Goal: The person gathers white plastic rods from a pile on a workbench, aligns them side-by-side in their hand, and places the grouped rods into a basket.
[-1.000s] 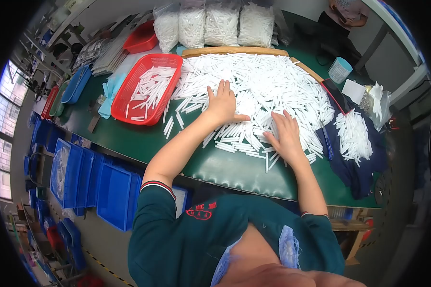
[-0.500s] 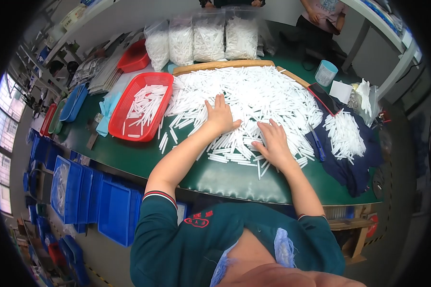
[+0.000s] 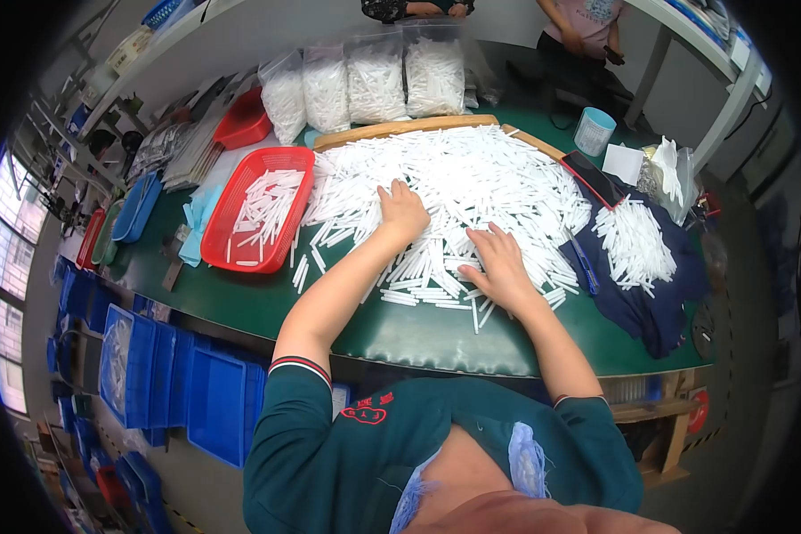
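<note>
A broad heap of small white sticks (image 3: 472, 169) covers the middle of the green table, too small in view to name more exactly. My left hand (image 3: 404, 214) rests on the left part of the heap, its fingers bent but slightly apart; what lies beneath the palm is hidden. My right hand (image 3: 504, 269) lies over the heap's front right, open, with thumb and fingers spread among the sticks. To the left of my hands stands a red plastic basket (image 3: 212, 233) holding more white sticks. A smaller pile of sticks (image 3: 634, 245) lies on a dark blue cloth (image 3: 659, 325) at right.
Several filled clear bags (image 3: 378, 84) stand behind a wooden strip (image 3: 400, 128) bordering the heap. A blue pen-like tool (image 3: 586, 267), a red-edged dark phone-like object (image 3: 594, 179) and a cylindrical container (image 3: 594, 131) are at right. Blue bins (image 3: 222, 405) sit below left. Two people stand beyond the table.
My left hand's fingers have bent more, and its thumb no longer sticks out to the side. My right hand stays spread in nearly the same place. The view has shifted slightly.
</note>
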`<control>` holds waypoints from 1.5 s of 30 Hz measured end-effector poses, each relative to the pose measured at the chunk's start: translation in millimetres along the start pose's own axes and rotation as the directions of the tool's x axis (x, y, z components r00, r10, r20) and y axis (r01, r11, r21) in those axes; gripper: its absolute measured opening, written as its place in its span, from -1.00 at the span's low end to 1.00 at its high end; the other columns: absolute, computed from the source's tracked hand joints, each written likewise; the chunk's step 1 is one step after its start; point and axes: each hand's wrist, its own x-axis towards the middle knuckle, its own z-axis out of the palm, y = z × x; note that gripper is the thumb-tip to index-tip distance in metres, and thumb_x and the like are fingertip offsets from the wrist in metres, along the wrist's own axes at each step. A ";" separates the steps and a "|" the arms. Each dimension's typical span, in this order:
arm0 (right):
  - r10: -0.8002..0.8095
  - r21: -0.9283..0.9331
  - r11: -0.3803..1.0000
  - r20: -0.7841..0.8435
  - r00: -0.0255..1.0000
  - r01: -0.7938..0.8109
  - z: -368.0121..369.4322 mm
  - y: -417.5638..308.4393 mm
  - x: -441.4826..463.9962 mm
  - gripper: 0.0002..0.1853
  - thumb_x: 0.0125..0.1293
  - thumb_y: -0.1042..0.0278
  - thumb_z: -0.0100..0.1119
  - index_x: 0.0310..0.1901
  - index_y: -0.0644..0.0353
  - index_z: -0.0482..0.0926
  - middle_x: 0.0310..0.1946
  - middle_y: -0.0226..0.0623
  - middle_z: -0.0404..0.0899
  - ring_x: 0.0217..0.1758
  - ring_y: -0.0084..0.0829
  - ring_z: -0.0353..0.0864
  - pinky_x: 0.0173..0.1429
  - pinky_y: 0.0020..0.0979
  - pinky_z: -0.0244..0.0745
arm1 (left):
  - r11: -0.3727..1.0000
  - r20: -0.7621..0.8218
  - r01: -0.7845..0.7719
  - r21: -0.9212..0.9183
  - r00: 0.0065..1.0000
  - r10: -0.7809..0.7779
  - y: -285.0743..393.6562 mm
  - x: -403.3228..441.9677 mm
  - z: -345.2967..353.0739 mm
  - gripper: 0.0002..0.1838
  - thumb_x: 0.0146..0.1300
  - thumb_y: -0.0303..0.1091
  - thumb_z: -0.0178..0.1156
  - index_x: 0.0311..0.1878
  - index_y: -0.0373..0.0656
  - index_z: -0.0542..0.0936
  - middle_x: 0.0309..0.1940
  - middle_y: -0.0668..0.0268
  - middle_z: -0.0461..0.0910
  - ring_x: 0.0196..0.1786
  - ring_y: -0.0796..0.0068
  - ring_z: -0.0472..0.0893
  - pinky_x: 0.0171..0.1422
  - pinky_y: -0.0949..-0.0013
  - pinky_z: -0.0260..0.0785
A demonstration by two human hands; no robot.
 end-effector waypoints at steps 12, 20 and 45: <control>0.018 0.140 0.990 -0.157 0.987 0.004 -2.8 -4.3 6.1 -0.25 0.17 0.20 0.23 0.31 0.33 0.12 0.26 0.06 0.20 0.35 -0.01 0.16 0.39 -0.19 0.08 | 0.758 0.001 -0.107 -0.644 0.990 0.141 4.9 -7.9 -50.9 -0.69 0.23 -0.22 -0.09 -0.33 -0.30 0.49 -0.41 0.14 0.54 -0.43 0.19 0.56 -0.28 0.24 0.44; 0.296 0.659 0.752 -0.292 0.910 -0.033 9.5 10.6 11.7 -0.35 0.31 0.16 0.10 0.29 0.39 0.15 0.22 0.08 0.26 0.27 -0.12 0.30 0.31 -0.29 0.19 | 0.158 0.428 0.447 -0.881 0.608 0.669 35.0 -54.5 -61.9 -0.72 0.32 -0.25 -0.16 -0.33 -0.22 0.47 -0.51 0.36 0.45 -0.48 0.62 0.45 -0.40 0.50 0.39; -0.140 0.258 0.942 -0.278 0.950 0.214 -11.7 -8.2 4.1 -0.17 -0.08 0.19 0.39 0.27 0.19 0.26 0.09 -0.13 0.39 0.13 -0.15 0.38 0.20 -0.25 0.32 | -0.036 0.410 0.521 -0.853 0.711 0.571 48.0 -67.6 -60.2 -0.60 0.31 -0.27 0.06 0.13 -0.28 0.39 0.05 0.18 0.45 0.04 0.47 0.52 -0.07 0.44 0.49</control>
